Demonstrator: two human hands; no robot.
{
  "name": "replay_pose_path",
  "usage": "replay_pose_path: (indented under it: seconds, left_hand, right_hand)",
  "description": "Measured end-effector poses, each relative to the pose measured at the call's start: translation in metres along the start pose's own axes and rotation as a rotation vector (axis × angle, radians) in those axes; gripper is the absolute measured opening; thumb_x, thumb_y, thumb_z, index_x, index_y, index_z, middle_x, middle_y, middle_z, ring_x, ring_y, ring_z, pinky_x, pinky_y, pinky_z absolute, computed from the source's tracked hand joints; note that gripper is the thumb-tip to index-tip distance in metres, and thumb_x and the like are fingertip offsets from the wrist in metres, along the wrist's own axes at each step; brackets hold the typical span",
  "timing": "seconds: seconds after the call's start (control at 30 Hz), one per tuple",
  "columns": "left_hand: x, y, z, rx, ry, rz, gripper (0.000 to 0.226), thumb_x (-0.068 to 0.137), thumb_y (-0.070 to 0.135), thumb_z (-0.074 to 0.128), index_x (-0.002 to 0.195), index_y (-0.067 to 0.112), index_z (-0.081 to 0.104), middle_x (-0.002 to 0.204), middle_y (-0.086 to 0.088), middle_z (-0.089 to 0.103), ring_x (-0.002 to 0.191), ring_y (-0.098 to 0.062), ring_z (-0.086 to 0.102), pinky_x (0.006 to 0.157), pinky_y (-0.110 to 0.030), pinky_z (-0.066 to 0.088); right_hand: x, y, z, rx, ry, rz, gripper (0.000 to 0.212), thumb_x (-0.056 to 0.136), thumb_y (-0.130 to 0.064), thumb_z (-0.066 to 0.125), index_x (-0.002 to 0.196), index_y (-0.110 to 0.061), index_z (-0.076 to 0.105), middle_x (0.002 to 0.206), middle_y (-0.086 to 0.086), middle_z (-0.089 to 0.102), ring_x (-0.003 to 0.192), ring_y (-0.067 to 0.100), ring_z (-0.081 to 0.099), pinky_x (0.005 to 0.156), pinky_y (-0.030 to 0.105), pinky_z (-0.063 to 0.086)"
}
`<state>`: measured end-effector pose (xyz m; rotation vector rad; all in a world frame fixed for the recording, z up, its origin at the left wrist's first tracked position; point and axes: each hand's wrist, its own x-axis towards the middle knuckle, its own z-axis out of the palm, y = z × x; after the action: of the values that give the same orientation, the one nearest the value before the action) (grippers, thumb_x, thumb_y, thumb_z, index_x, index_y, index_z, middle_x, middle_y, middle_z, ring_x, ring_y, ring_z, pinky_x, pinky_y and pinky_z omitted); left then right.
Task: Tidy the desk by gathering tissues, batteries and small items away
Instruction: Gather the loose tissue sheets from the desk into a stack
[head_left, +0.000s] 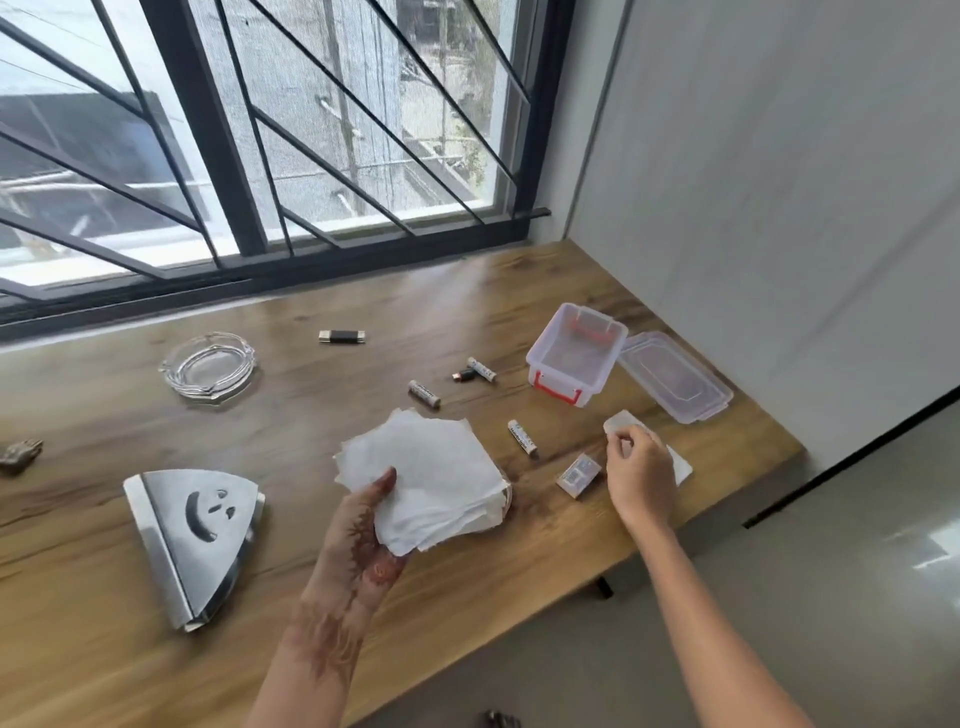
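My left hand (366, 525) holds a stack of white tissues (431, 478) just above the wooden desk (104, 649). My right hand (636, 467) pinches the last white tissue (621, 420) lying near the desk's right edge. Three AA batteries lie loose: one (522, 437) beside the stack, one (424, 393) further back, one (481, 369) next to a small dark item (462, 375). A small box (578, 475) sits left of my right hand. An open clear storage box with red clips (574, 353) stands behind, its lid (675, 376) beside it.
A metal wedge-shaped tissue holder with a smiley cut-out (195, 535) lies at the left. A glass ashtray (208, 366) and a black USB stick (342, 336) sit nearer the barred window. A small brownish object (21, 454) is at the far left edge.
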<state>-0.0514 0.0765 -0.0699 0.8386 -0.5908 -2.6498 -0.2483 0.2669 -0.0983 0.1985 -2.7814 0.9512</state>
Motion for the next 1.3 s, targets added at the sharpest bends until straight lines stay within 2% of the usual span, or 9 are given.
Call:
replay_pose_path:
  seconds: [0.17, 0.33, 0.5, 0.63, 0.73, 0.9, 1.07, 1.2, 1.3]
  left_hand:
    - [-0.001, -0.007, 0.007, -0.064, -0.048, -0.015, 0.041, 0.094, 0.01, 0.039, 0.076, 0.002, 0.075, 0.09, -0.014, 0.073, 0.076, -0.025, 0.071, 0.062, -0.036, 0.059]
    - [-0.006, -0.011, 0.015, -0.04, -0.034, 0.003, 0.037, 0.079, 0.013, 0.057, 0.112, -0.005, 0.062, 0.116, -0.02, 0.064, 0.093, -0.029, 0.068, 0.075, -0.042, 0.058]
    - [-0.009, -0.015, 0.015, -0.056, -0.061, -0.009, 0.057, 0.074, 0.017, 0.068, 0.124, -0.006, 0.051, 0.122, -0.024, 0.059, 0.098, -0.033, 0.066, 0.077, -0.044, 0.057]
    - [-0.011, -0.017, 0.013, -0.06, -0.091, 0.038, 0.071, 0.032, 0.019, 0.093, 0.095, -0.003, 0.07, 0.091, -0.019, 0.07, 0.075, -0.028, 0.07, 0.059, -0.036, 0.058]
    - [-0.014, -0.017, 0.012, -0.107, -0.088, 0.036, 0.071, 0.034, 0.021, 0.094, 0.096, -0.003, 0.069, 0.093, -0.019, 0.069, 0.078, -0.027, 0.07, 0.062, -0.037, 0.058]
    - [-0.017, -0.018, 0.01, -0.191, -0.086, 0.023, 0.065, 0.06, 0.033, 0.083, 0.111, -0.004, 0.063, 0.111, -0.02, 0.063, 0.097, -0.03, 0.065, 0.089, -0.043, 0.051]
    - [-0.025, -0.019, 0.011, -0.168, 0.004, 0.044, 0.037, 0.085, 0.02, 0.055, 0.111, -0.006, 0.055, 0.093, -0.017, 0.067, 0.075, -0.024, 0.069, 0.059, -0.03, 0.058]
    - [-0.034, -0.017, 0.001, -0.235, 0.058, 0.094, 0.037, 0.086, 0.018, 0.048, 0.115, -0.003, 0.055, 0.099, -0.017, 0.066, 0.077, -0.024, 0.069, 0.06, -0.031, 0.058]
    - [-0.048, -0.016, -0.008, -0.254, 0.046, 0.209, 0.031, 0.077, 0.017, 0.059, 0.098, -0.003, 0.069, 0.098, -0.018, 0.07, 0.081, -0.026, 0.07, 0.062, -0.035, 0.059]
  right_hand:
    - [-0.027, -0.045, -0.025, 0.539, 0.117, 0.065, 0.013, 0.094, -0.02, 0.052, 0.094, -0.009, 0.06, 0.085, -0.004, 0.062, 0.075, 0.0, 0.056, 0.066, 0.015, 0.046]
    - [-0.064, -0.09, -0.034, 0.822, -0.03, -0.159, 0.005, 0.093, -0.014, 0.051, 0.093, -0.016, 0.055, 0.087, -0.011, 0.062, 0.079, -0.008, 0.059, 0.068, 0.007, 0.045]
    - [-0.09, -0.1, -0.011, 0.627, -0.218, -0.733, 0.013, 0.097, -0.023, 0.041, 0.104, -0.016, 0.05, 0.116, 0.002, 0.064, 0.111, 0.005, 0.057, 0.09, 0.017, 0.047]
    - [-0.098, -0.091, 0.007, 0.413, -0.302, -1.061, 0.017, 0.09, -0.004, 0.052, 0.106, -0.009, 0.053, 0.117, 0.008, 0.064, 0.119, 0.019, 0.054, 0.099, 0.035, 0.045]
    - [-0.105, -0.084, 0.012, 0.271, -0.323, -1.212, 0.02, 0.09, 0.0, 0.038, 0.103, -0.009, 0.05, 0.118, 0.008, 0.064, 0.119, 0.024, 0.054, 0.102, 0.039, 0.042]
    - [-0.108, -0.086, 0.008, 0.228, -0.332, -1.24, 0.041, 0.101, -0.019, 0.008, 0.105, -0.01, 0.048, 0.118, 0.009, 0.065, 0.116, 0.024, 0.057, 0.103, 0.04, 0.041]
    - [-0.108, -0.087, 0.011, 0.245, -0.398, -1.281, 0.029, 0.101, -0.021, 0.019, 0.109, -0.011, 0.046, 0.121, 0.009, 0.063, 0.12, 0.023, 0.054, 0.105, 0.039, 0.039]
    - [-0.11, -0.096, 0.01, 0.451, -0.465, -1.218, 0.018, 0.098, -0.019, 0.036, 0.107, -0.01, 0.048, 0.119, 0.011, 0.062, 0.119, 0.022, 0.053, 0.104, 0.033, 0.04]
    - [-0.118, -0.101, 0.01, 0.605, -0.536, -1.088, 0.015, 0.095, -0.021, 0.045, 0.104, -0.011, 0.052, 0.123, 0.006, 0.059, 0.123, 0.013, 0.048, 0.104, 0.023, 0.039]
